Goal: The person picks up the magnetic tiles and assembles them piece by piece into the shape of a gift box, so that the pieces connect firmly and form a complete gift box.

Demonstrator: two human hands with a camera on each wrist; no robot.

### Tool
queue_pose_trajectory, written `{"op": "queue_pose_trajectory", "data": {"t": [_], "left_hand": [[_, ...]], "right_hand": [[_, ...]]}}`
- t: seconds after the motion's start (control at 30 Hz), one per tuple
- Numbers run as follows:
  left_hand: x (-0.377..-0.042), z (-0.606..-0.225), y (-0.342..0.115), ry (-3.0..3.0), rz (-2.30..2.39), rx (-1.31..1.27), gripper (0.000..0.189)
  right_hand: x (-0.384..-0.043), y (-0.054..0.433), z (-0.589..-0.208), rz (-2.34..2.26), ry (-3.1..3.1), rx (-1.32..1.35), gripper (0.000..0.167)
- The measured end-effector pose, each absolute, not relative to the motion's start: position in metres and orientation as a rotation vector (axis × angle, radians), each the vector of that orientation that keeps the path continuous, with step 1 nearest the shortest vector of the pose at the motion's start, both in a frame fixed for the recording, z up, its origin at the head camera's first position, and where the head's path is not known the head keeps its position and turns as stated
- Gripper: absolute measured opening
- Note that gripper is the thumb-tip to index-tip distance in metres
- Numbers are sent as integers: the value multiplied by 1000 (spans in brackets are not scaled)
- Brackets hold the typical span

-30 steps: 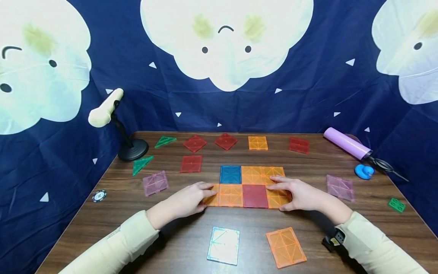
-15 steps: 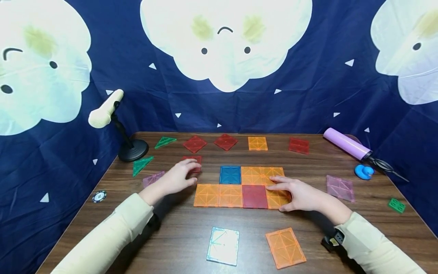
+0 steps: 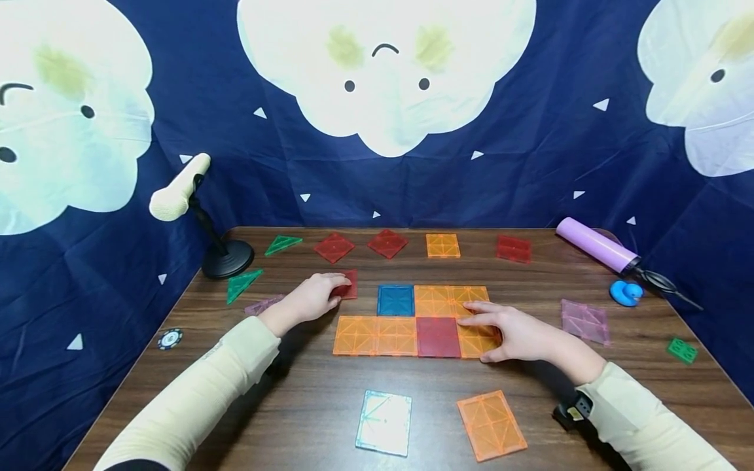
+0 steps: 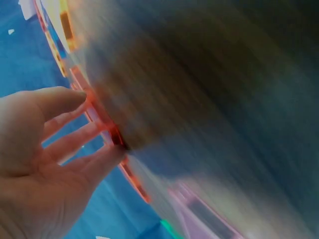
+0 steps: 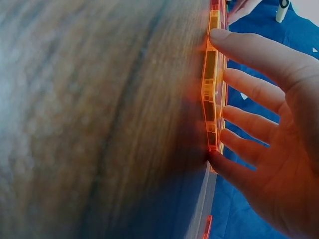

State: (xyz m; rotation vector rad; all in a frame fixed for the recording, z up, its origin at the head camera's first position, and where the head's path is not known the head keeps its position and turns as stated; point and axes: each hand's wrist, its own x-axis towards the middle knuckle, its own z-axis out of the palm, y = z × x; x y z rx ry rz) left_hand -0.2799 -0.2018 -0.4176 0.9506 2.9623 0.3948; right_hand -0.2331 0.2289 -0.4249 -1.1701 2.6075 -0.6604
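My left hand [image 3: 311, 299] holds a red square magnetic tile [image 3: 351, 285] low over the table, left of the blue square tile [image 3: 395, 301]; fingers cover its left part. In the left wrist view the thumb and fingertips meet the red tile's edges. My right hand [image 3: 521, 335] rests with spread, relaxed fingers on the orange tile [image 3: 476, 343] at the right end of the front row. That row also has a red tile [image 3: 438, 337] and two orange tiles [image 3: 375, 335]. Behind it, the blue tile adjoins two more orange ones [image 3: 434, 301].
Loose tiles lie around: a light-blue one [image 3: 384, 422] and an orange one [image 3: 491, 425] in front, purple ones [image 3: 585, 321] at the sides, red ones [image 3: 334, 247] and green triangles [image 3: 244, 285] behind. A microphone-shaped stand [image 3: 228, 258], purple pump [image 3: 597, 245] and blue duck [image 3: 626, 294] flank them.
My left hand has left the front row's left orange tile, gone back to the red tile and shifted it slightly right. My right hand stays in place.
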Motion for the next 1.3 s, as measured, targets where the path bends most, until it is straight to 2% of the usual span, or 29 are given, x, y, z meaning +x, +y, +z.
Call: {"op": "queue_pose_trajectory", "data": {"t": [0.2,0.63,0.73,0.83,0.97,1.13,1.3], "left_hand": [[-272,-414,-183,2885,418,853,39],[-255,-413,-167,2812,444,901,37],[-249,-412,-167,2812,397,923,45],[-242,-412,-166,2777,368,958,64],[-234,-412,-163,2674,384,974,84],[-230,-412,-158,2641,410,955,82],[-230,-415,-155,2665,421,941,81]], "right_hand": [[-234,230,-424,-653,2607,-1156,67],[-232,229,-422,-670,2613,-1167,65],[-233,228,-422,-659,2605,-1184,65],[-237,227,-420,-644,2591,-1194,66],[-251,221,-414,-673,2612,-1222,59],[-284,209,-412,-778,2739,-1209,39],[-324,196,-417,-793,2860,-1022,35]]}}
